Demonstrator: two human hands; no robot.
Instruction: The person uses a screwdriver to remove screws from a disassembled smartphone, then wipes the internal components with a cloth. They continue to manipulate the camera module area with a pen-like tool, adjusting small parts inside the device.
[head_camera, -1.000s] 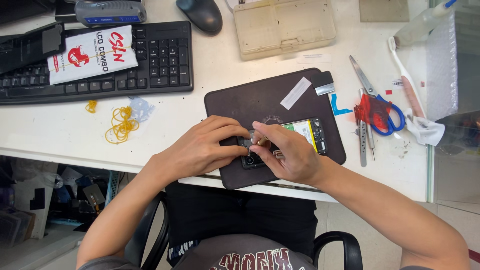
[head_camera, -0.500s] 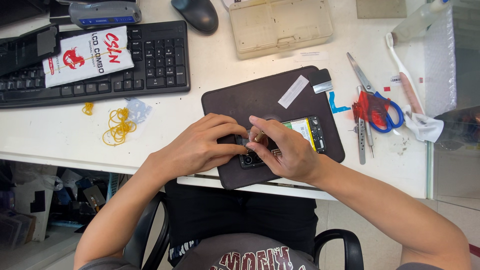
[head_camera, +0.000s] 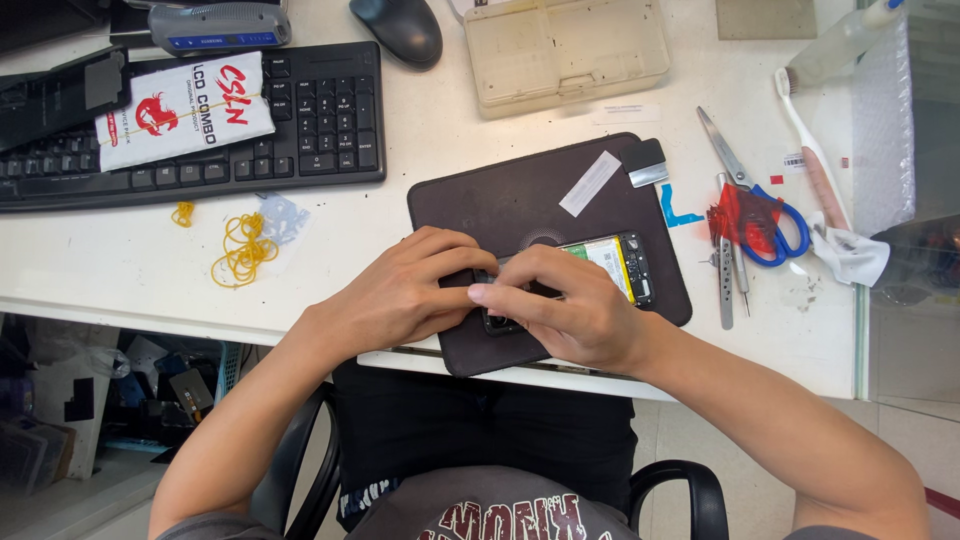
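An opened phone (head_camera: 612, 268) with its battery and circuit board showing lies on a dark work mat (head_camera: 520, 205) at the desk's front edge. My left hand (head_camera: 405, 290) grips the phone's left end with fingers curled over it. My right hand (head_camera: 565, 305) covers the phone's middle, thumb and fingertips pressed on it close to the left hand's fingers. Only the phone's right end is visible. A white strip of tape (head_camera: 590, 183) and a small dark part (head_camera: 647, 163) rest on the mat's far side.
Scissors with blue and red handles (head_camera: 755, 205), tweezers (head_camera: 725, 265) and a toothbrush (head_camera: 810, 130) lie right of the mat. A black keyboard (head_camera: 250, 130) carries a white packet (head_camera: 185, 108). Yellow rubber bands (head_camera: 240, 248), a mouse (head_camera: 398, 28) and a beige plastic box (head_camera: 565, 50) are behind.
Both hands stay on the phone with small finger shifts; my right thumb has pressed further left across it. The view has drifted slightly.
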